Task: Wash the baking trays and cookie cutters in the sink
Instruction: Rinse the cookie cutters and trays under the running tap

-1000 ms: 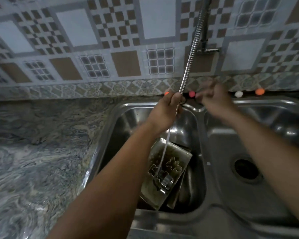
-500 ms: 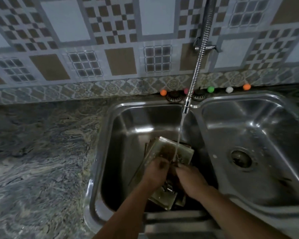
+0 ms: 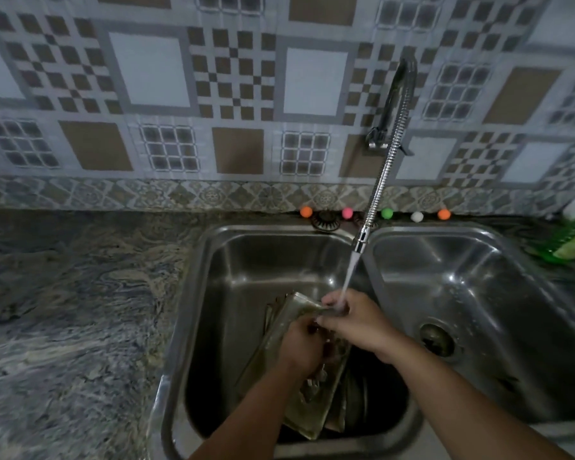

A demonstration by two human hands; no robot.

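Stacked metal baking trays (image 3: 307, 414) lean in the left sink basin (image 3: 193, 293). A few metal cookie cutters (image 3: 312, 384) lie on the top tray, partly hidden by my wrist. My left hand (image 3: 300, 348) and my right hand (image 3: 354, 322) meet above the tray. Their fingers curl around a small dark cookie cutter (image 3: 313, 329), which is mostly hidden. Water (image 3: 347, 280) pours from the flexible faucet nozzle (image 3: 361, 239) onto my right hand.
The right basin (image 3: 478, 293) with its drain (image 3: 437, 338) lies beside the left one. Small coloured balls (image 3: 306, 212) line the back ledge. A green item (image 3: 571, 242) sits at the far right. Marbled countertop (image 3: 63, 310) spreads to the left.
Both hands left the faucet and came down to the tray. They have since lifted slightly under the stream. The water flow is stronger.
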